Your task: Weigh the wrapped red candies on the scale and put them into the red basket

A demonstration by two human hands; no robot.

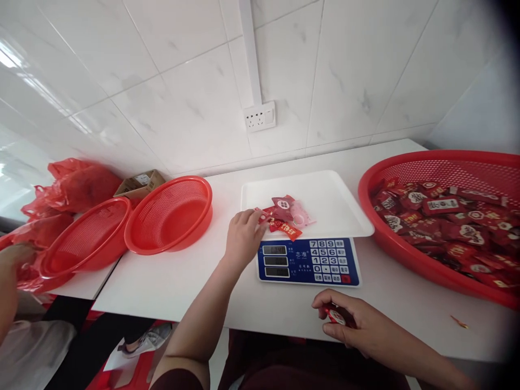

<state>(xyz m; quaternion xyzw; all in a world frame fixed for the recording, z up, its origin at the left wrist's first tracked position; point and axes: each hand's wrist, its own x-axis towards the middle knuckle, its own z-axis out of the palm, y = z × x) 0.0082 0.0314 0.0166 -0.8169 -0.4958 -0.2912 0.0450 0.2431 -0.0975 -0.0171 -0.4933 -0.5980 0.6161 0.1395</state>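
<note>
Head view, near to far: right hand [347, 320], curled closed round at least one red packet [336, 316], at near edge of white table [195, 281]. Blue-fronted digital scale [303, 269]. Left hand [244, 230], fingers part-bent against packet pile [281, 208]; pinch or mere touch, impossible to tell. Pile small, on scale's white tray [337, 203]. Large red basket [439, 169], right: many packets inside. Apparently early: few packets out, bulk left. Wall socket [260, 117] beyond.

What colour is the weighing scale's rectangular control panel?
The scale's rectangular control panel is blue, seen in the head view.
</note>
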